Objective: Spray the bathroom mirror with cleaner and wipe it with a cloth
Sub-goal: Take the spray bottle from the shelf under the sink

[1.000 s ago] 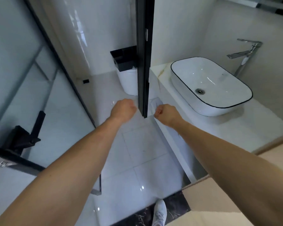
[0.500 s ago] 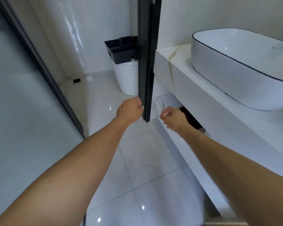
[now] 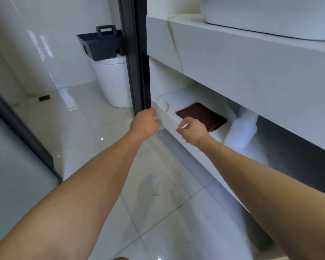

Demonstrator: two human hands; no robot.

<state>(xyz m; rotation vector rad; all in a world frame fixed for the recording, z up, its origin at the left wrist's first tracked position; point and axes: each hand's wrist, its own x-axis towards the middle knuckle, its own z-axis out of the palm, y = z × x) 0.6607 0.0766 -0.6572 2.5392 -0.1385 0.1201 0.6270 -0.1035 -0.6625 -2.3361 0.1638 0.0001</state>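
A: In the head view, what are we seeing?

B: We are seeing the left hand (image 3: 144, 123) with curled fingers beside the black door frame (image 3: 137, 72); whether it is holding anything, we cannot tell. The right hand (image 3: 192, 131) is pinching the front edge of the lower shelf (image 3: 169, 117).

A: And the cloth?

B: A brown cloth (image 3: 202, 114) is lying folded on that shelf, just behind the right hand. A white bottle (image 3: 241, 128) is standing near it, blurred
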